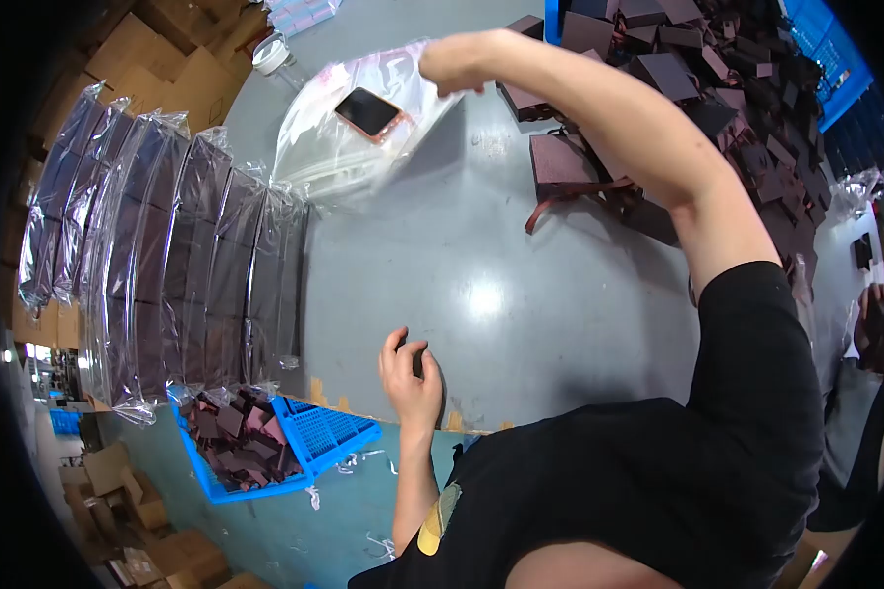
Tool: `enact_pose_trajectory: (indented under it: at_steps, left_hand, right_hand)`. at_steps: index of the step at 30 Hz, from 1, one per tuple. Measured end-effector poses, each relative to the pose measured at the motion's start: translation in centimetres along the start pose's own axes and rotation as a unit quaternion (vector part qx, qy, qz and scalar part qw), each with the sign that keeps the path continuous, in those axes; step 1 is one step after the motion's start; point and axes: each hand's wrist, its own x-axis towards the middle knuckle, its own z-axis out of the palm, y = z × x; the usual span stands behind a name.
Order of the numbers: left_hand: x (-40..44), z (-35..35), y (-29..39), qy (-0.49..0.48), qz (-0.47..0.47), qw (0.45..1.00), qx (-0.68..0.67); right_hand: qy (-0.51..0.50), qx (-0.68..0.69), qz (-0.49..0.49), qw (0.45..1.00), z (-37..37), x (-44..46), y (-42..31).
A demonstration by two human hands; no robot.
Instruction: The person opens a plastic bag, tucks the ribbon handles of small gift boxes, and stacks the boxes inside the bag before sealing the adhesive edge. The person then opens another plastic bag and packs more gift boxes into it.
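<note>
My right hand (454,65) reaches to the far side of the grey table (413,265), its fingers closed at the edge of a stack of clear plastic bags (314,133). The bag edge near it is blurred. On the bags lies a phone (368,113) with a dark screen and a pinkish edge. Near the front edge of the table, my left hand (412,383) is held with its fingers apart and curved, holding nothing. Left of it stand rows of dark boxes wrapped in clear plastic (192,265).
Dark boxes (756,147) are heaped at the right, one with a ribbon (560,201). A lidded jar (275,59) stands at the back left. Below the left table edge is a blue crate (206,481) of small boxes. Part of another person (879,422) shows at far right.
</note>
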Motion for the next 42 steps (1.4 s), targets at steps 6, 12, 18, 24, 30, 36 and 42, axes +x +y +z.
enact_pose_trajectory:
  at_steps: [6, 12, 18, 24, 30, 36, 42]
  left_hand:
    - [0.4, 0.1, 0.4, 0.035, -0.041, 0.983, -0.174]
    - [4.9, -1.5, 3.1, -0.013, -0.041, 0.863, -0.503]
    - [7.0, 2.6, 4.4, -0.167, -0.157, 0.815, -0.533]
    - [8.7, 5.8, 2.3, -0.054, -0.190, 0.896, -0.398]
    - [7.5, 3.1, 3.6, -0.076, -0.372, 0.689, -0.617]
    - [4.0, 3.1, 4.1, -0.226, -0.361, 0.732, -0.532]
    - [5.1, 3.2, 3.2, -0.320, -0.363, 0.685, -0.545]
  right_hand:
    - [0.431, 0.365, -0.102, 0.819, -5.4, -12.2, 0.6]
    - [0.091, 0.878, -0.354, 0.311, 7.0, -19.7, -3.0]
    - [0.159, 0.977, -0.125, 0.073, 21.6, -23.0, -1.5]
    - [0.336, 0.925, 0.164, 0.070, 25.1, -28.7, -0.9]
    - [0.381, 0.860, 0.240, 0.240, 29.0, -33.5, -3.9]
    - [0.359, 0.812, 0.277, 0.368, 30.2, -35.0, -7.5]
    - [0.334, 0.804, 0.254, 0.421, 30.5, -35.3, -7.0]
